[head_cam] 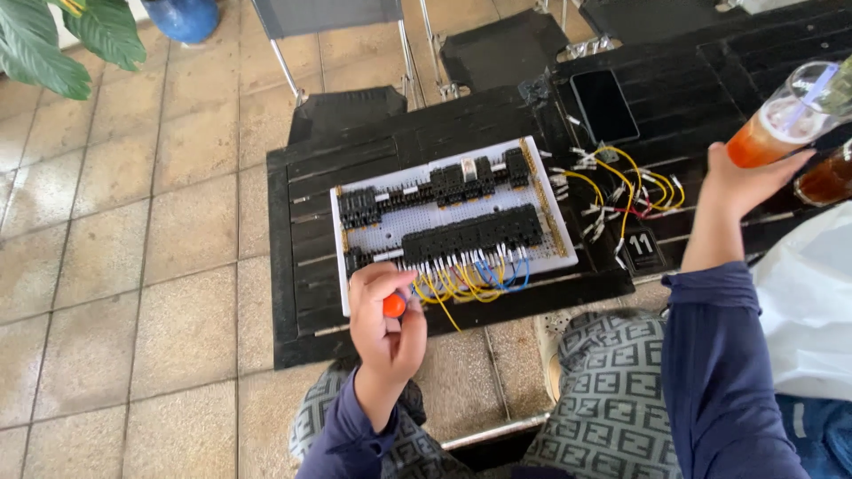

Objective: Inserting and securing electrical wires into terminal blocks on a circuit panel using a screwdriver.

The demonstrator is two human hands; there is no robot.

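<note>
My left hand point(383, 324) has its grip clamped on an orange-handled screwdriver point(394, 305), tip toward the wired panel point(453, 217) lying flat on the dark desk point(302, 266). My right hand point(741, 182) grips a plastic cup of orange drink point(772, 133), held off to the side, away from the wiring.

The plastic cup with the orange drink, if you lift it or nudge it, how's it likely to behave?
The plastic cup looks thin and clear, so it would probably flex if squeezed hard. It seems fairly full of orange drink, so likely heavy for its size. It is tall and narrow, with the right hand against its lower part, so a push near the top might tip it.
</note>
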